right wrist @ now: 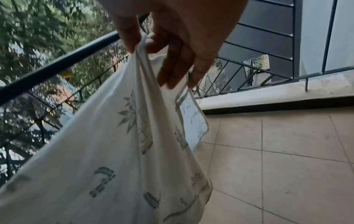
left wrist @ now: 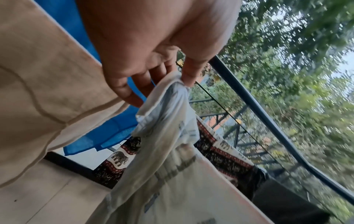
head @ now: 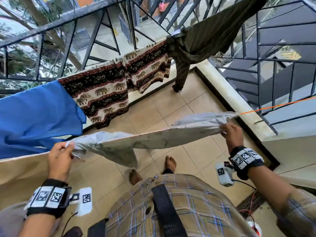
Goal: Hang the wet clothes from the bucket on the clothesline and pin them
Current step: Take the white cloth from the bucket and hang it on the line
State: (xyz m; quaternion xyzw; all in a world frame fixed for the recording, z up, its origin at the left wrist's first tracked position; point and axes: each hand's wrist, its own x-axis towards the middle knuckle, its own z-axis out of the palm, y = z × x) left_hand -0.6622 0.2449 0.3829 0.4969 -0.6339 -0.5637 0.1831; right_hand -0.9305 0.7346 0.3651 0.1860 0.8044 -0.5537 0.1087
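A white cloth with faint grey prints is stretched out flat between my two hands above the tiled floor. My left hand pinches its left corner between thumb and fingers. My right hand pinches the right corner; a loose flap hangs below the fingers. An orange clothesline runs from the cloth's right end off to the right. The bucket and pins are out of sight.
A blue cloth, an elephant-print cloth and a dark olive garment hang along the metal railing. A beige cloth hangs at the left by my left arm. A low wall ledge borders the balcony on the right.
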